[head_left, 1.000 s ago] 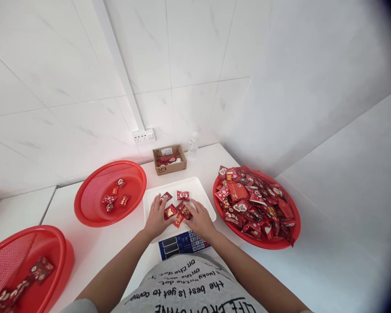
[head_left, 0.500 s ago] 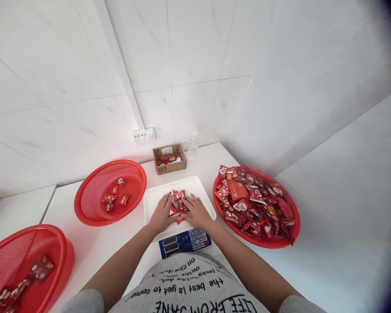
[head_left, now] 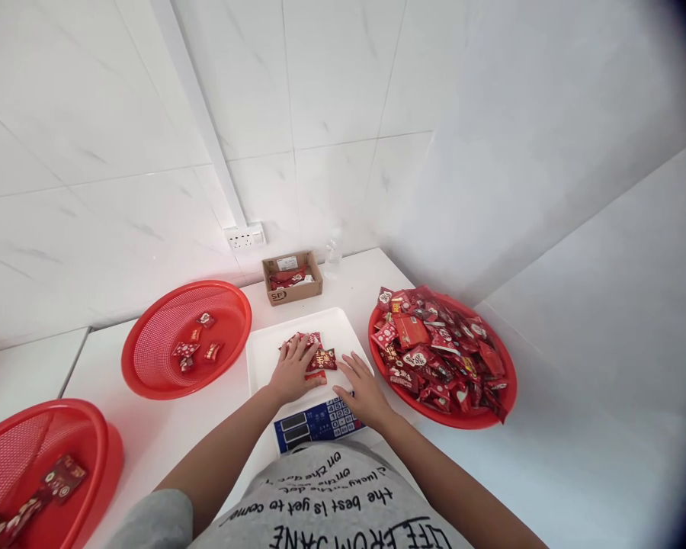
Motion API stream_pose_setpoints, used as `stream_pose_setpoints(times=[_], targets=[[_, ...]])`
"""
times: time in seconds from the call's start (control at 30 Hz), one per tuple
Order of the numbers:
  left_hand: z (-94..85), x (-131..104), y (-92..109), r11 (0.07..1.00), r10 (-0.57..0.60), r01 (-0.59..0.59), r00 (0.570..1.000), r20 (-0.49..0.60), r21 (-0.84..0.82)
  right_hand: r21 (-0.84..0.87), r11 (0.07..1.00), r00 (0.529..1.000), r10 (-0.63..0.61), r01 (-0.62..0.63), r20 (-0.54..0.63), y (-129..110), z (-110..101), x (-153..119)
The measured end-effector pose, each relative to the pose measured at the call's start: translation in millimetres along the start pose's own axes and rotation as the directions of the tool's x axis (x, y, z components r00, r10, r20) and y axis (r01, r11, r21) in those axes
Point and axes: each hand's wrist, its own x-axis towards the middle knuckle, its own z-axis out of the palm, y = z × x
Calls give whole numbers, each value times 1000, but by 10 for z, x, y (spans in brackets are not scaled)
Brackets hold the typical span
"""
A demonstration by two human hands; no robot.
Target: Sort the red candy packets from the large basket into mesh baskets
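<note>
Several red snack packets (head_left: pixel 323 359) lie in a small pile on the white pan (head_left: pixel 336 323) of a digital scale. My left hand (head_left: pixel 292 371) rests over the left side of that pile with its fingers spread, hiding part of the packets. Just right of the pile, my right hand (head_left: pixel 364 390) is over the pan's right edge, fingers apart and nothing in it. Below the pan shows the scale's blue keypad panel (head_left: pixel 318 424), with dark displays and number keys.
A red basket (head_left: pixel 373 358) heaped with packets stands on the right. Two red mesh baskets, one further back (head_left: pixel 130 358) and one nearer (head_left: pixel 106 415), hold a few packets on the left. Behind the scale are a cardboard box (head_left: pixel 294 293) and a clear bottle (head_left: pixel 332 259).
My right hand has moved off the packets to the right. My left hand has shifted slightly right over the pile, and the view has turned a little.
</note>
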Motion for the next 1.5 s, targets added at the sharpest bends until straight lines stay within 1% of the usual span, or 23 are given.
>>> stream_pose_setpoints(times=[0.1,0.27,0.5,0.73,0.9,1.03,1.13,1.27,1.4,1.5], targets=[[7,-14,-14,1000,16,-16,1000,-9,19,-22,1000,999,-5,6,35,-26,6,-18],[-11,-68,-44,999,27,-27,1000,-10,33,-44,999,994,18,-14,108,-97,15,53],[31,-78,-62,999,-34,34,999,-19,34,-36,999,988,7,-1,154,-194,19,114],[27,-64,-60,998,-48,49,998,-37,25,-26,999,989,25,-21,146,-176,-3,85],[36,-69,-53,998,-54,56,997,-55,26,-19,1000,991,22,-20,129,-155,25,61],[21,-75,-33,998,-54,53,997,-62,-14,-14,1000,993,13,-12,115,-171,36,53],[-16,-104,-23,994,-96,90,991,-90,-70,0,1000,995,3,-3,103,-180,27,42],[-59,-243,-78,975,-195,177,972,-132,-136,5,1000,995,11,-12,95,-181,21,6],[-64,-517,-225,957,-275,250,945,-180,-150,1,1000,996,21,-21,89,-191,31,-46],[-62,-736,-341,932,-352,321,913,-205,-170,9,1000,998,18,-19,63,-215,42,-81]])
